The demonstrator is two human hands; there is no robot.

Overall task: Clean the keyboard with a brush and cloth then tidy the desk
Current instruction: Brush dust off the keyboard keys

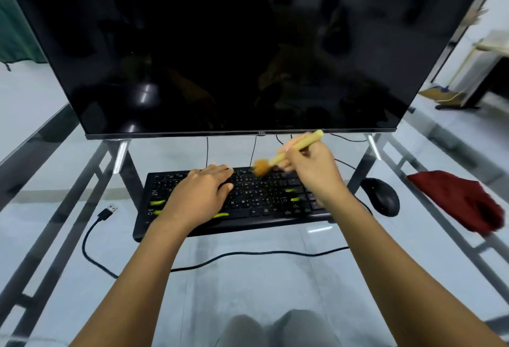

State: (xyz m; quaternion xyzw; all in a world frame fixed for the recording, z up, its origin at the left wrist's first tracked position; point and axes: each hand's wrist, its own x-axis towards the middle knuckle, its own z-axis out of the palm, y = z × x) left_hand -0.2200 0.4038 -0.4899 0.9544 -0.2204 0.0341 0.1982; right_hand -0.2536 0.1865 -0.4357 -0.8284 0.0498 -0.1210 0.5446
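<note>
the right hand (311, 170) pinches the brush (289, 152) by its pale round handle, fluffy orange bristles on the keyboard (264, 209) at 12 o'clock — a hard flick could pop a keycap. the left hand (201, 195) lies flat on its matte black plastic. at 3 o'clock the red cloth (462, 200) lies near the edge of the slick glass desk (248, 278) — it could slide off.

Tan brush (275, 160) on keyboard (264, 198) — cloth (457, 198) aside

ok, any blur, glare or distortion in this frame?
Head view: brush bristles smeared by motion, red cloth edge blurred too; dark monitor mirrors the room; wide-angle warps the desk rails; keyboard legends soft.
</note>
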